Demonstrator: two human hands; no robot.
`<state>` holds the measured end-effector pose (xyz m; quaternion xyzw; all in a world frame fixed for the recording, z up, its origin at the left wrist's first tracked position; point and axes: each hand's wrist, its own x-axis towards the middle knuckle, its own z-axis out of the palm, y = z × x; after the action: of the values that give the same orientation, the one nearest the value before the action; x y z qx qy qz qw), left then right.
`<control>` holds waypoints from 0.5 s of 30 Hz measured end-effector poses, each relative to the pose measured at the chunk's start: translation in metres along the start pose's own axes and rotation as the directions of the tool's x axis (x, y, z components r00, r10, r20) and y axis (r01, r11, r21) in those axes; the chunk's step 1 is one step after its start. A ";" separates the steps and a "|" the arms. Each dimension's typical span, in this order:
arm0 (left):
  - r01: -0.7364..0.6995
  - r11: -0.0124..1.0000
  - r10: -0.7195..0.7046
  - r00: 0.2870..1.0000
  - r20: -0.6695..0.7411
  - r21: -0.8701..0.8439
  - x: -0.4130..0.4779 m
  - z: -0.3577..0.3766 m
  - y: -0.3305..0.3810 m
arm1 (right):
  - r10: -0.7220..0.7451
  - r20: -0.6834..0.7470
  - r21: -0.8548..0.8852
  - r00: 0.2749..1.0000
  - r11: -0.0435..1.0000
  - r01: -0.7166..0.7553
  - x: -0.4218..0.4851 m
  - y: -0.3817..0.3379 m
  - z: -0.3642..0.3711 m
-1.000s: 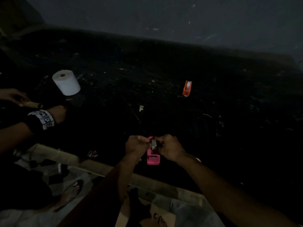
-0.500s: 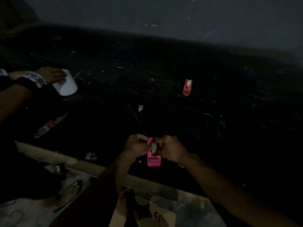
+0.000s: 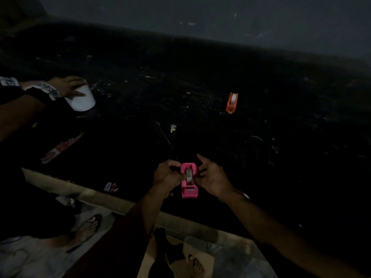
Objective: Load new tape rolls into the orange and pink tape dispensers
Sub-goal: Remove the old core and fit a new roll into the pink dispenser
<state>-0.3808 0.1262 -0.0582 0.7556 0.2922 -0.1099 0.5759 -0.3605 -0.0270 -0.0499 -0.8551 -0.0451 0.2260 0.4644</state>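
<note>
Two hands are flanking the pink dispenser (image 3: 189, 180): your left hand (image 3: 166, 174) is gripping its left wall, thumb on the tape roll (image 3: 188, 174) seated inside, while your right hand (image 3: 212, 176) is touching the right wall, fingers loosened. You are likely finishing this load; the next move calls for drawing the tape end toward you, with the orange dispenser (image 3: 231, 102) lying well beyond your grip.

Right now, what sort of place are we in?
Probably a dim, informal workbench, not an office: a dark, scuffed worktop littered with scraps against a bare wall, a sandalled foot on the floor below, and a pink tape dispenser being loaded.
</note>
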 end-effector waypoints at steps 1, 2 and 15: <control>0.009 1.000 -0.009 1.000 -0.003 -0.011 -0.001 0.000 0.001 | 0.021 -0.007 0.035 1.000 0.999 -0.021 0.000 0.000 -0.001; 0.006 1.000 -0.006 1.000 -0.006 -0.015 0.000 0.001 0.003 | 0.025 -0.010 0.031 1.000 0.999 -0.025 0.001 -0.001 -0.003; -0.120 0.991 0.114 0.990 0.084 0.064 0.085 0.006 0.117 | -0.007 -0.231 0.060 0.973 0.998 0.021 0.072 -0.056 -0.061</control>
<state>-0.2454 0.1284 -0.0084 0.7858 0.2200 -0.1163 0.5662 -0.2620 -0.0218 -0.0003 -0.8604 0.0101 0.1232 0.4944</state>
